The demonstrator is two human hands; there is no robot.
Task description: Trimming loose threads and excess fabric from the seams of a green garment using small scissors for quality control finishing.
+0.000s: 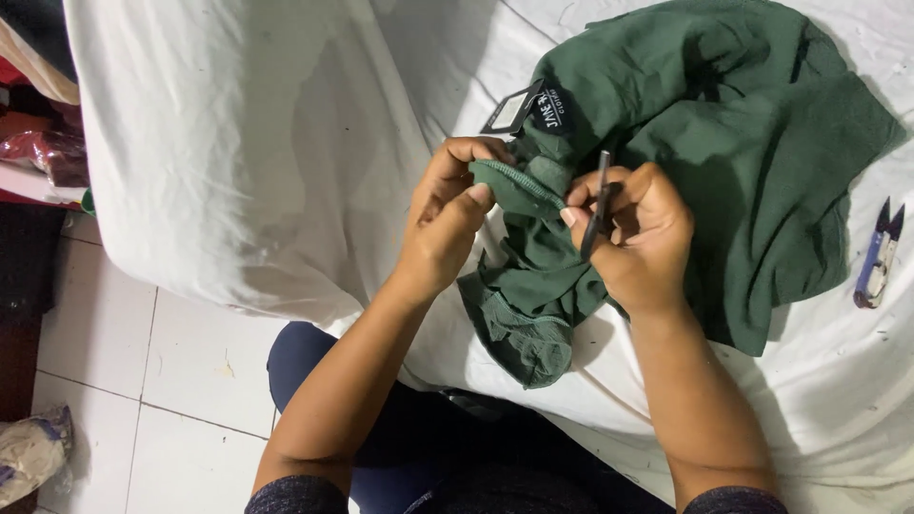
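Observation:
A dark green garment (pixel 743 133) lies bunched on a white sheet-covered surface (pixel 238 143). My left hand (pixel 447 224) pinches a ribbed edge of the garment between thumb and fingers. My right hand (pixel 643 238) holds a thin dark tool (pixel 598 205), a small cutter or pick, upright against the same edge while also gripping the cloth. A black label (pixel 554 108) and a hanging tag (pixel 509 111) sit just above my hands.
Blue-handled thread snips (pixel 878 255) lie on the sheet at the right edge. White floor tiles (pixel 171 362) show at lower left, with bags and clutter (pixel 38 143) along the left side. My knees in dark trousers (pixel 400 428) sit below.

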